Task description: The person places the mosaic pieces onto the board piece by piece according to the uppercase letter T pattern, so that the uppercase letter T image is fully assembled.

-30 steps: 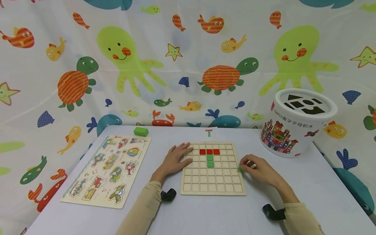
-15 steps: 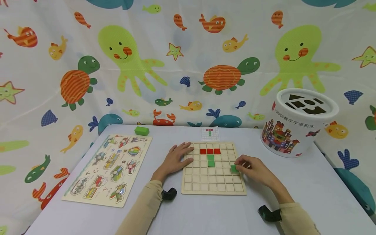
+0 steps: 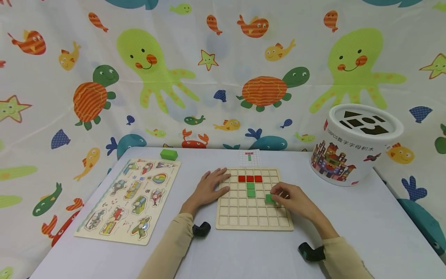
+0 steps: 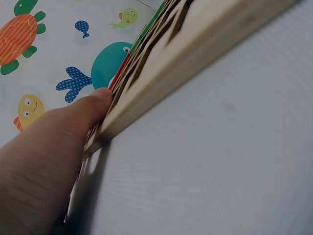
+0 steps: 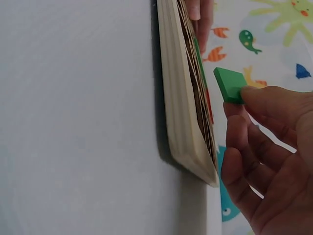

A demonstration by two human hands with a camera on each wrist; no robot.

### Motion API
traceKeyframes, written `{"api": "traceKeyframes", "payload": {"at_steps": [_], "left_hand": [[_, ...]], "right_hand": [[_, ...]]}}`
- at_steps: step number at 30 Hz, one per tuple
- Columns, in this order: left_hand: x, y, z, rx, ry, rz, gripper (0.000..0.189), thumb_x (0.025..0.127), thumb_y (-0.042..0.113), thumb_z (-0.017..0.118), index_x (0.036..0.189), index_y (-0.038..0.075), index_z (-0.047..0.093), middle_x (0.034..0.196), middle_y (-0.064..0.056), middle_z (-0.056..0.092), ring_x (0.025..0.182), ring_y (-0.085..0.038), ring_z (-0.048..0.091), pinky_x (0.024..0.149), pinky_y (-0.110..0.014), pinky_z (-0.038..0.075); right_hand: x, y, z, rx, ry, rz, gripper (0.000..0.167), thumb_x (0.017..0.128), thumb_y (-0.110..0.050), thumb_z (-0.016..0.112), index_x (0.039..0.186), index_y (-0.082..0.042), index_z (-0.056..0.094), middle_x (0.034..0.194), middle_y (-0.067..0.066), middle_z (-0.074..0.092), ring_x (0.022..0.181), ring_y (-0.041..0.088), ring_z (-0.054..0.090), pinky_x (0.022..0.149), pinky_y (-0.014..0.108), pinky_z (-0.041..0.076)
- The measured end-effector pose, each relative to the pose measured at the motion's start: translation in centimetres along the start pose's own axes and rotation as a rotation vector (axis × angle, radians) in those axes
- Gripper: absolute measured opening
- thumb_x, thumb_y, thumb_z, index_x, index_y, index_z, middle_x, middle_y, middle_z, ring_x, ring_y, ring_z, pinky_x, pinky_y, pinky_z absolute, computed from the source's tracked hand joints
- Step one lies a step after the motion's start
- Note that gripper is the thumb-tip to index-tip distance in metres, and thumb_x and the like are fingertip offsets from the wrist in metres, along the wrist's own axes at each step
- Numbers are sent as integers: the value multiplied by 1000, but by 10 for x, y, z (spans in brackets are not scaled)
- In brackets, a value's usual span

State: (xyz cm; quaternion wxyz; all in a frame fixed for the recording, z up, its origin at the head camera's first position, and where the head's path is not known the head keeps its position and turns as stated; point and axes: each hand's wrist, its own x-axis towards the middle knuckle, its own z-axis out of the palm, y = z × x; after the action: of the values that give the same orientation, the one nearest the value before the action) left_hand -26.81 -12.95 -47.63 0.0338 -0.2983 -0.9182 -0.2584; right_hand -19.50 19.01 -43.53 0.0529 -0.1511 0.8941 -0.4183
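A square wooden grid board (image 3: 240, 222) lies on the white table. Three red tiles (image 3: 249, 178) form a row in its upper part, with two green tiles (image 3: 251, 189) in a column below the middle one. My right hand (image 3: 293, 197) pinches a green square tile (image 5: 229, 84) between thumb and finger, over the right half of the board in the head view. With fingers spread, my left hand (image 3: 207, 190) rests at the board's left edge, and its thumb (image 4: 100, 100) touches the rim in the left wrist view.
Behind the board lies a small printed grid card (image 3: 249, 157) with a red and green T. A picture puzzle board (image 3: 132, 201) and a green block (image 3: 168, 154) are at the left. A white bucket (image 3: 352, 151) with a slotted lid stands back right.
My right hand has moved left with the green tile, from beside the board's right edge to over its right half. The left hand has stayed in place.
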Motion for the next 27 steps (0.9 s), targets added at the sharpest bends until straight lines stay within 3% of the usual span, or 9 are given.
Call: {"api": "traceKeyframes", "payload": {"at_steps": [27], "left_hand": [[-1, 3, -1, 0, 3, -5, 53, 92, 46, 55, 139, 21, 49, 152, -1, 36, 144, -24, 27, 116, -54, 15]], "right_hand": [[16, -14, 28, -22, 5, -57, 9, 88, -20, 67, 95, -15, 63, 84, -3, 62, 73, 11, 56, 66, 21, 48]]}}
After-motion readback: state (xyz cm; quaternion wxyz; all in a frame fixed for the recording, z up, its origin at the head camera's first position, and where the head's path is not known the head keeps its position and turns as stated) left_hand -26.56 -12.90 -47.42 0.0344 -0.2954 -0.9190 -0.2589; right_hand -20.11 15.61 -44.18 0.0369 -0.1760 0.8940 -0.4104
